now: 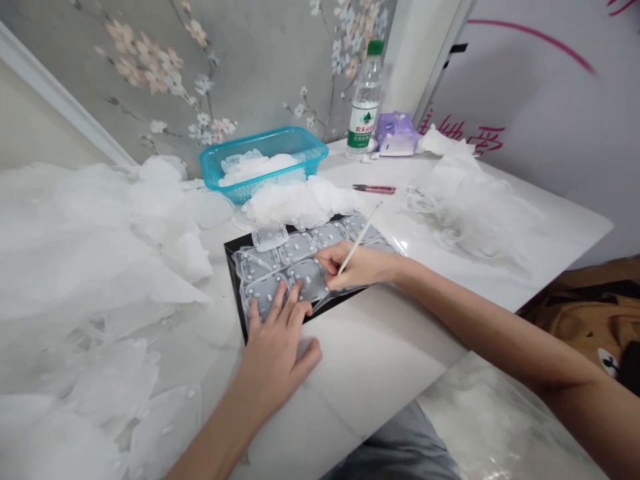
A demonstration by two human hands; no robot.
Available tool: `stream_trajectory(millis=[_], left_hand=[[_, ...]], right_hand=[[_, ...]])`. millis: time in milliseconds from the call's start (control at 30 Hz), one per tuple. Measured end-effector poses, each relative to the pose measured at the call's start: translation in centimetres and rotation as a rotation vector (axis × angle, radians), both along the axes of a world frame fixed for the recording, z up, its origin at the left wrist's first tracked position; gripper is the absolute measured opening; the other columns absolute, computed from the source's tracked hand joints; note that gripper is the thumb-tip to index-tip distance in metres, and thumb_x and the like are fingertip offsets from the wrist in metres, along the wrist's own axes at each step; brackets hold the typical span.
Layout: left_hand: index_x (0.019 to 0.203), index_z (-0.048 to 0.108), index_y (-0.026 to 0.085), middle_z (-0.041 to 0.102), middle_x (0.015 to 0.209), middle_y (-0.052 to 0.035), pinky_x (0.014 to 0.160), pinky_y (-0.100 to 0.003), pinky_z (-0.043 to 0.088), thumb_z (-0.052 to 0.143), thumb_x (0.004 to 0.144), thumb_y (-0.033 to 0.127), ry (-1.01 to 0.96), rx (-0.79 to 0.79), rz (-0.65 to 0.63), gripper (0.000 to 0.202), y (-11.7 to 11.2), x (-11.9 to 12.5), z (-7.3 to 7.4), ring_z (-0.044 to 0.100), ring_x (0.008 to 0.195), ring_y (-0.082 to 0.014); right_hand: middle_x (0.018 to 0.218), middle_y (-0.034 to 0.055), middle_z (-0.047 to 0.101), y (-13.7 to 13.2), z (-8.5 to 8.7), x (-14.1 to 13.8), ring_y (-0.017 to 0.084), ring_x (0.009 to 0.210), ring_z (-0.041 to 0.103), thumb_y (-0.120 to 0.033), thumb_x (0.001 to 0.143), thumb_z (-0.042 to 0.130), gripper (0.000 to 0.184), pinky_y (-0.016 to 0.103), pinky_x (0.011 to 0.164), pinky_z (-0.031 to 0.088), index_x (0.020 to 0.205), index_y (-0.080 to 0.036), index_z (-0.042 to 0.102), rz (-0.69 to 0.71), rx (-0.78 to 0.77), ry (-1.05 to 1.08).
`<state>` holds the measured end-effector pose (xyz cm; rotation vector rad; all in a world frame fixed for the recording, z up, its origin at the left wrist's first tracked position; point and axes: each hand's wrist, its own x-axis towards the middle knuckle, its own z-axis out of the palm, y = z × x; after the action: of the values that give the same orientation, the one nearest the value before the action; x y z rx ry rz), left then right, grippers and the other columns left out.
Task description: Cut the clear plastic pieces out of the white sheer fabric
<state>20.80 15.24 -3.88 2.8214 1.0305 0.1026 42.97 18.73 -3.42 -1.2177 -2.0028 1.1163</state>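
A translucent sheet (267, 288) of rounded pieces with small white ovals and holes lies on a black board (234, 248). My left hand (277, 340) rests on its near left corner, fingers spread and pressing down. Over the middle of the sheet, my right hand (350, 267) is closed around a thin pale stick (359, 241), whose upper end points up and away. Its lower end is hidden by my fingers. One loose translucent piece (270, 237) overlaps the board's far left edge.
White translucent sheets (90, 233) are heaped on the left. Behind the board are a pile of cut pieces (300, 202), a blue basket (265, 180) and pink-handled snips (375, 189). A water bottle (364, 107), purple packet (397, 133) and scrap strips (465, 207) stand farther right.
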Motion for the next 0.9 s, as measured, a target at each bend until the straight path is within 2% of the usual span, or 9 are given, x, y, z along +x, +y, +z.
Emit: stream_trajectory(millis=[167,267,333,433,500,600,667,733,900], left_hand=[[0.104,0.052,0.02,0.037,0.147,-0.01,0.102,-0.066,0.023,0.041,0.083,0.025,0.011,0.016,0.0,0.024,0.0,0.1,-0.1,0.025,0.138,-0.0334],[0.101,0.054,0.021,0.042,0.144,-0.0092,0.102,-0.065,0.022,0.042,0.084,0.027,-0.004,0.035,0.032,0.023,0.0,0.0,-0.2,0.029,0.137,-0.033],[0.099,0.056,0.021,0.044,0.143,-0.0077,0.103,-0.064,0.022,0.042,0.085,0.029,-0.013,0.054,0.049,0.021,-0.1,-0.1,-0.2,0.031,0.136,-0.0328],[0.103,0.058,0.02,0.044,0.143,-0.0065,0.106,-0.059,0.023,0.039,0.089,0.032,-0.036,0.124,-0.004,0.026,-0.1,-0.2,0.0,0.031,0.136,-0.0311],[0.115,0.056,0.02,0.043,0.144,-0.0054,0.109,-0.053,0.021,0.036,0.092,0.032,-0.049,0.175,-0.12,0.032,-0.2,0.3,0.1,0.032,0.136,-0.0266],[0.136,0.041,0.02,0.041,0.146,-0.005,0.111,-0.047,0.022,0.033,0.094,0.036,-0.036,0.151,-0.253,0.046,0.0,1.9,0.0,0.031,0.137,-0.0225],[0.142,0.033,0.017,0.037,0.147,-0.007,0.11,-0.05,0.024,0.033,0.093,0.046,-0.014,0.085,-0.223,0.056,0.3,3.1,-0.1,0.03,0.137,-0.0255],[0.142,0.032,0.019,0.035,0.148,-0.0079,0.108,-0.058,0.023,0.031,0.092,0.053,0.009,0.021,-0.175,0.06,0.8,3.9,-0.2,0.03,0.137,-0.0279],[0.142,0.03,0.028,0.032,0.15,-0.0061,0.102,-0.072,0.015,0.027,0.093,0.054,0.038,-0.039,-0.167,0.056,1.9,4.1,0.1,0.03,0.137,-0.0294]], right_hand=[[0.051,-0.0099,0.026,0.3,-0.6,-0.4,0.005,0.051,0.024,-0.011,0.062,0.053,0.024,0.02,0.046,0.021,0.057,-0.019,0.031,-0.003,-0.062,0.101],[0.05,-0.0097,0.027,0.2,-0.6,-0.4,0.005,0.05,0.025,-0.011,0.06,0.053,0.023,0.02,0.046,0.02,0.055,-0.019,0.032,-0.015,-0.049,0.134],[0.049,-0.0094,0.029,-0.5,-0.5,-0.3,0.005,0.049,0.026,-0.013,0.06,0.053,0.022,0.02,0.046,0.02,0.054,-0.019,0.032,-0.119,-0.033,0.193],[0.043,-0.0097,0.033,-2.3,-0.7,0.4,0.005,0.042,0.027,-0.017,0.064,0.051,0.023,0.02,0.042,0.019,0.055,-0.021,0.03,-0.418,-0.072,0.335],[0.038,-0.0101,0.035,-3.4,-1.0,1.1,0.004,0.038,0.026,-0.017,0.065,0.051,0.024,0.02,0.039,0.017,0.054,-0.021,0.03,-0.568,-0.102,0.421],[0.035,-0.0103,0.035,-3.5,-1.7,1.9,0.004,0.034,0.025,-0.015,0.063,0.051,0.024,0.02,0.037,0.016,0.053,-0.021,0.03,-0.662,-0.083,0.517],[0.034,-0.0103,0.035,-2.7,-2.2,2.1,0.003,0.033,0.025,-0.014,0.062,0.05,0.022,0.019,0.037,0.015,0.052,-0.021,0.031,-0.671,-0.058,0.531],[0.034,-0.0103,0.035,-1.6,-2.5,2.2,0.003,0.033,0.026,-0.013,0.061,0.05,0.023,0.019,0.037,0.016,0.052,-0.021,0.031,-0.659,-0.041,0.524],[0.035,-0.0106,0.034,0.0,-2.5,2.7,0.004,0.033,0.027,-0.015,0.061,0.051,0.024,0.019,0.036,0.017,0.054,-0.022,0.029,-0.645,-0.025,0.547]])
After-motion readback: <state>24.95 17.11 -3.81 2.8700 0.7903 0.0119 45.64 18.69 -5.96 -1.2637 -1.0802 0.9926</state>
